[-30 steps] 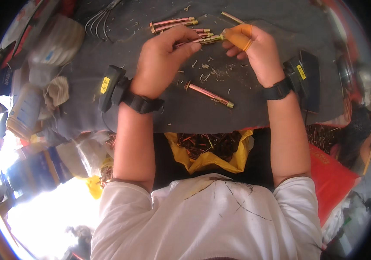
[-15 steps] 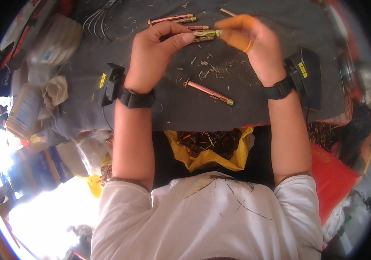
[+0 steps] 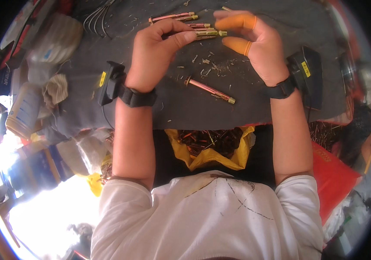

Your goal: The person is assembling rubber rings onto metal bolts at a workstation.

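My left hand [image 3: 157,54] pinches a yellowish metal expansion anchor bolt [image 3: 210,33] between thumb and index finger, its tip pointing right. Around that tip, my right hand [image 3: 264,54] is spread, with orange finger cots on the thumb and at least one finger. A gap shows between its fingertips and the bolt end. Part of the held bolt is hidden by my left fingers. Closer to me, a single anchor bolt [image 3: 211,90] lies slantwise on the dark cloth. Several more bolts [image 3: 172,17] lie beyond my left hand, partly covered by it.
Shavings [image 3: 209,64] are scattered over the dark grey cloth [image 3: 194,115]. A wire claw-like tool [image 3: 98,19] lies at the far left. Below the table edge, a yellow bag [image 3: 229,162] holds many metal parts. A red bag [image 3: 331,177] stands at the right.
My right thumb and fingers have drawn slightly apart from the bolt's end, leaving its tip exposed. My left hand keeps its pinch, moved very slightly right.
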